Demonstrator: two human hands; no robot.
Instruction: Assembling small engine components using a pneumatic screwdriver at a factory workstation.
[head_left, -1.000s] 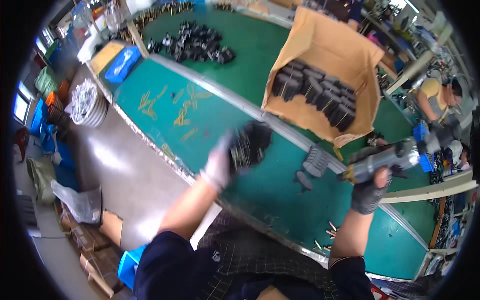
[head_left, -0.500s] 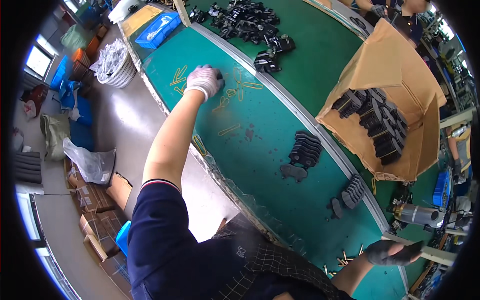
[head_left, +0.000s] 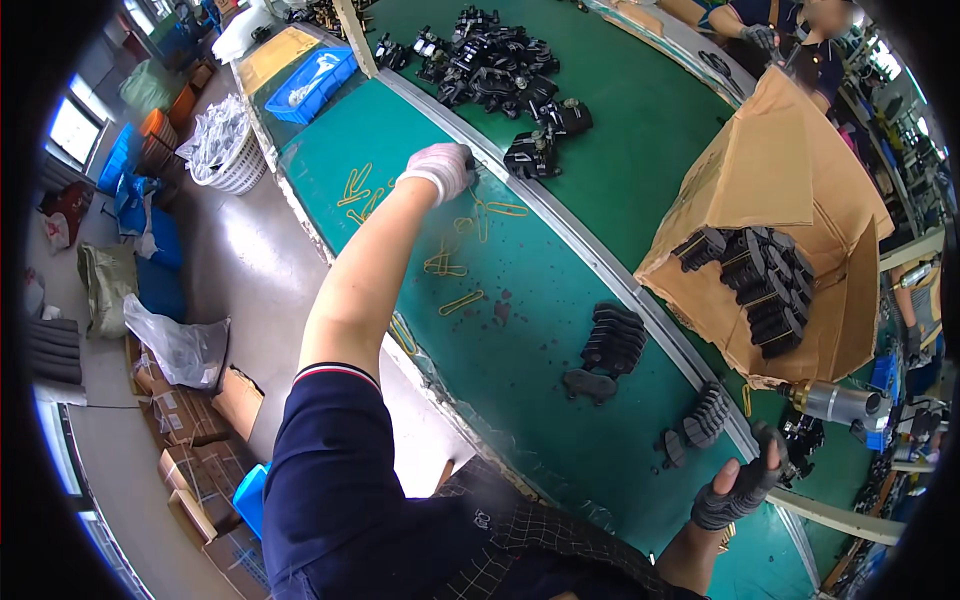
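Observation:
My left hand (head_left: 445,172), in a pale glove with dark fingertips, reaches to the far part of the green bench beside the metal rail. Its fingers point away and are mostly hidden, so what they hold cannot be made out. Thin yellow loops (head_left: 505,209) lie next to it, with more (head_left: 355,186) to its left. My right hand (head_left: 742,485), in a dark glove with bare fingertips, is raised above the near right of the bench, thumb and fingers apart and empty. Close to it stand a short row of black brake pads (head_left: 706,415) and a larger row (head_left: 614,340).
A cardboard box (head_left: 765,180) of brake pads leans over the rail at right, beside a silver cylindrical power tool (head_left: 835,404). Black brake calipers (head_left: 490,75) are heaped at the back. A blue tray (head_left: 312,85) sits far left. Another person's gloved hand (head_left: 762,37) shows top right.
My left hand has moved right and slightly farther, up to the rail. My right hand has lifted and turned upward, its fingers spreading. The view has shifted slightly.

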